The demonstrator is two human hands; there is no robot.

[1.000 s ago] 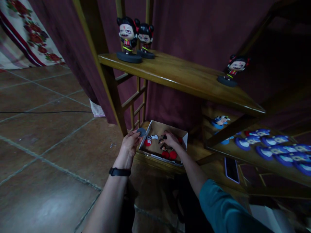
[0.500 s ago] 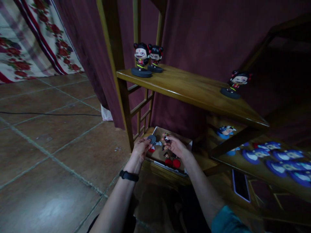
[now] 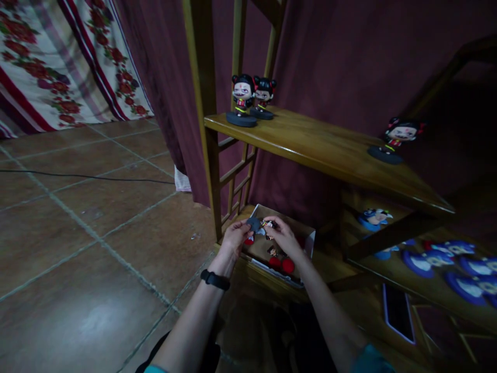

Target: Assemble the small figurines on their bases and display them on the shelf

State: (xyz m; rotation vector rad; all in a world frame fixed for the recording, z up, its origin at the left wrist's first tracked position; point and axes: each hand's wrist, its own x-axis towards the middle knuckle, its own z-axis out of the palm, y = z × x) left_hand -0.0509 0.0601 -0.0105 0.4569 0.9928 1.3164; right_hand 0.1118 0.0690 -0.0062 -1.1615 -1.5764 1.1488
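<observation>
Between the fingers of my left hand [image 3: 234, 238] is a round dark grey base [image 3: 253, 224]. My right hand [image 3: 284, 235] is closed on a small black-haired figurine [image 3: 269, 224], whose lower end is at the base; whether the two touch I cannot tell. Both hands are over an open cardboard box [image 3: 306, 248] on the low shelf. In the box lie another small figurine [image 3: 272, 250], red round pieces [image 3: 287, 266] and some white and red parts, partly covered by my hands.
Three black-haired figurines on dark bases, one of them a grinning figurine [image 3: 241, 98], stand on the upper wooden shelf [image 3: 310, 137]. Several blue-based figures [image 3: 425, 260] are on the right shelf. A phone [image 3: 398, 313] lies below them. A black cable [image 3: 85, 176] crosses the tiled floor.
My right hand has brought the figurine left to the grey base, and the base has tilted towards it. The whole view has shifted, so the shelves appear further right.
</observation>
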